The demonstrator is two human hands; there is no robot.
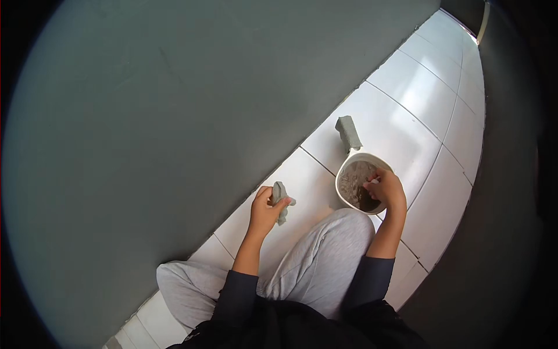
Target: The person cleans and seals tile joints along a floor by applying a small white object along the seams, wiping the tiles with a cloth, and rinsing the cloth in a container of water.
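1. Two hands: left hand [268, 210] grips one grey cloth [279, 200]; right hand [385, 189] curls inside one pot [366, 155], grip unclear.
2. One grey piece [349, 133] at the pot's handle.
3. White tiled floor [401, 131]; grey wall [145, 116].

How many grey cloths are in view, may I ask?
2: a cloth in the left hand, another cloth at the handle of the pot. Its contents may hide more.

Head-mounted view, facing steeply down
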